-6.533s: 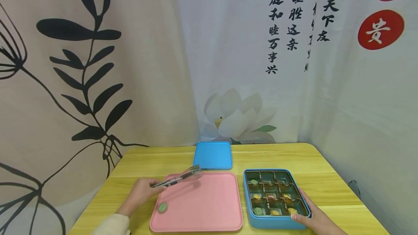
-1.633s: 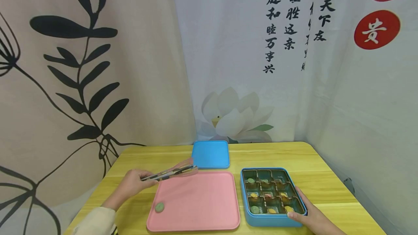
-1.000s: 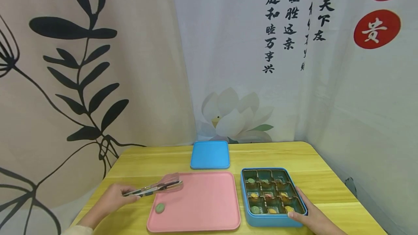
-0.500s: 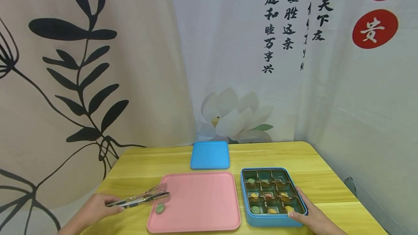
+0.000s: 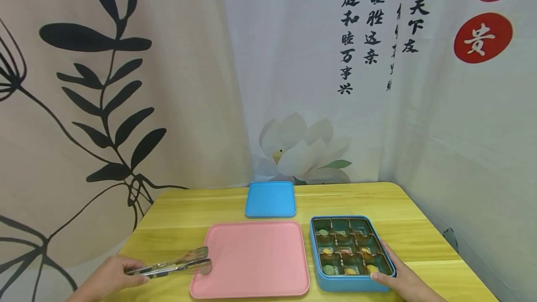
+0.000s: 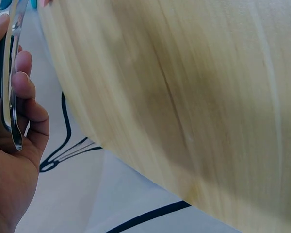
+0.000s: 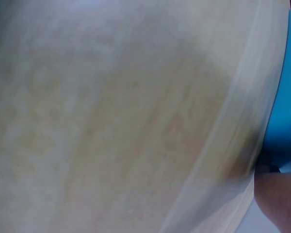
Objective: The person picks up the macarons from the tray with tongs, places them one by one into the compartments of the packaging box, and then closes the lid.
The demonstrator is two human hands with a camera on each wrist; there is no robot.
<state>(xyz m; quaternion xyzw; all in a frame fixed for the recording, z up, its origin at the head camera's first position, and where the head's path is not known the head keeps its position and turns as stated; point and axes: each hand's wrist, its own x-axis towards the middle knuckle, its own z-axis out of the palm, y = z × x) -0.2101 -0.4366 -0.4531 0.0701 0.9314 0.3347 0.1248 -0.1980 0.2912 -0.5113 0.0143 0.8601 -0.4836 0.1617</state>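
My left hand (image 5: 111,276) holds metal tongs (image 5: 168,268) by the handle end, left of the pink tray (image 5: 251,260). The tongs' tips reach over the tray's left edge. Behind them a small round green piece (image 5: 206,269) is partly hidden; whether they touch it I cannot tell. In the left wrist view, fingers curl round the tongs (image 6: 8,92). My right hand (image 5: 400,277) grips the near right corner of a blue divided box (image 5: 350,284), thumb over its rim. Several small green, yellow and reddish pieces lie in its compartments. The right wrist view catches only the box's side (image 7: 286,107).
A flat blue lid or small tray (image 5: 270,199) lies behind the pink tray, at the far side of the yellow wood-grain table (image 5: 189,209). Printed cloth (image 5: 193,83) hangs behind the table and along its sides.
My left hand has moved left and toward me with the tongs, bringing their tips down from above the tray's far edge to the green piece. The right hand and box have stayed put.
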